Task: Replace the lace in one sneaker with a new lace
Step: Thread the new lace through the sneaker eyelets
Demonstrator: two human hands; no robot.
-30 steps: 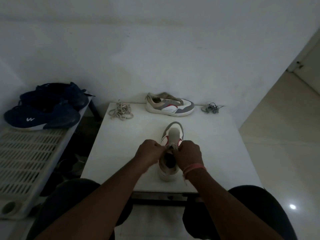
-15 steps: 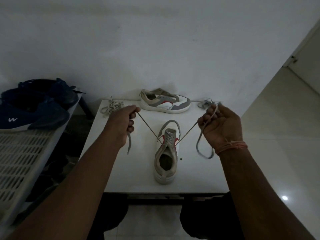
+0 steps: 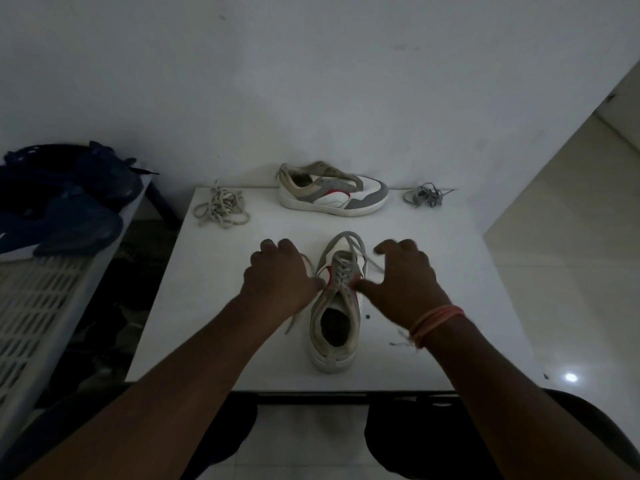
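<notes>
Your hands have come back in from the wide, raised pull of half a second ago, when each held a lace end stretched taut out from the sneaker; now both sit low against the sneaker [image 3: 335, 299], one on each flank of its laced throat. Your left hand [image 3: 277, 277] lies just to the left of the eyelets, knuckles up and fingers curled under, with a lace end [image 3: 293, 322] trailing out from beneath it toward you; whether the fingers actually pinch that strand you cannot tell, since the hand is blurred and hides them. Your right hand [image 3: 403, 280] is to the right of the eyelets, thumb reaching in to the top of the tongue, fingers spread and loosely bent, and the other lace end [image 3: 363, 252] runs slack from the sneaker's toe under that hand. No strand is taut now.

The sneaker stands in the middle of the counter [image 3: 242, 341], toe pointing away from you, heel near the front edge. Grey lacing crosses every visible eyelet row, so the threading looks done and that tightening pull seems finished. What remains, by this reading, is to gather the two slack ends and tie them.

Beyond the sneaker's toe lies its partner shoe [image 3: 332, 194], unlaced, on its side by the wall. Left of that partner is a pale bundle of lace [image 3: 221, 209]; right of it a smaller grey bundle [image 3: 427, 195].
</notes>
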